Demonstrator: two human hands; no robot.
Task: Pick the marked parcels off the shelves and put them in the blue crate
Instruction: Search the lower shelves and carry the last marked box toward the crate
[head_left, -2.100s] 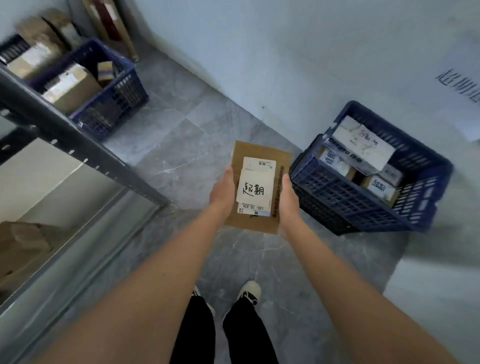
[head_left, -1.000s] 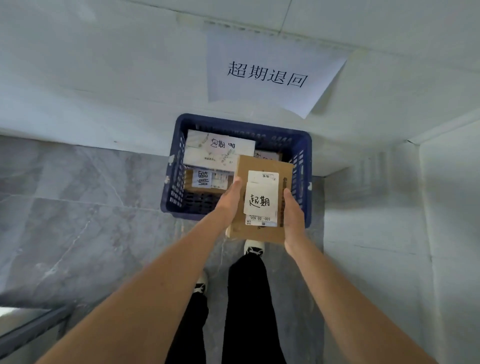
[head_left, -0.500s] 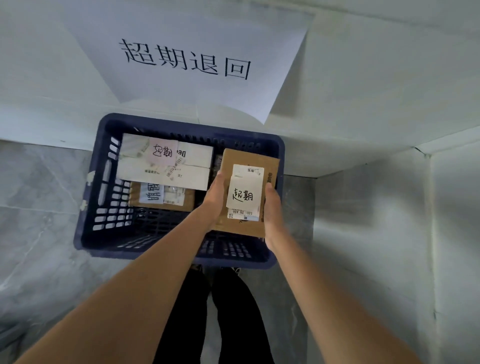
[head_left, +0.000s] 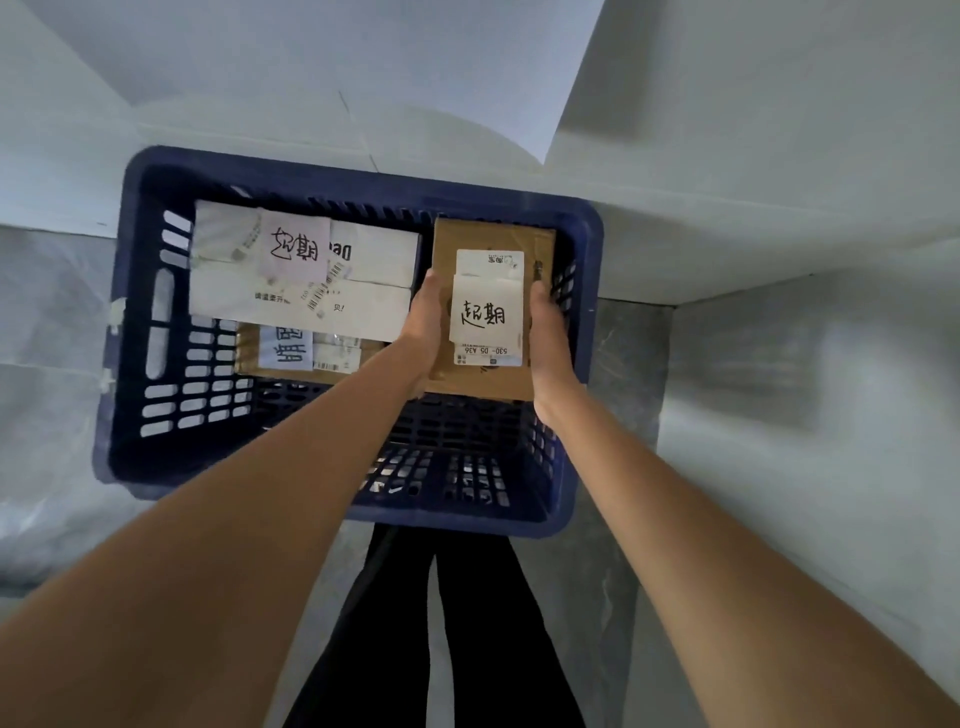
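- Nearest: both forearms reach fwd over dark trouser legs; grey marbled floor (head_left: 613, 597) below.
- Blue crate (head_left: 119, 364) sits on that floor, far side against the white wall (head_left: 753, 130); near half of its mesh bottom shows bare.
- Left hand (head_left: 423, 325) grips the left edge of the brown parcel (head_left: 485, 234), right hand (head_left: 548, 332) grips its right edge, fingers curled under, thumbs on the sides.
- Parcel is held flat over the crate's right half, handwritten white label (head_left: 485, 314) face up. Can't tell if it already rests on sth below.
- Step, I'd say: placing stage, parcel over the drop spot. Next calls for lowering it into the free right-hand gap, then letting go w/ both hands w/o catching the rim.
- Far left in crate: white box (head_left: 374, 254) w/ its own marked label, on top of a brown box (head_left: 249, 358).
- Farthest: big paper sheet (head_left: 363, 62) on the wall above the crate; corner w/ a side wall at right.
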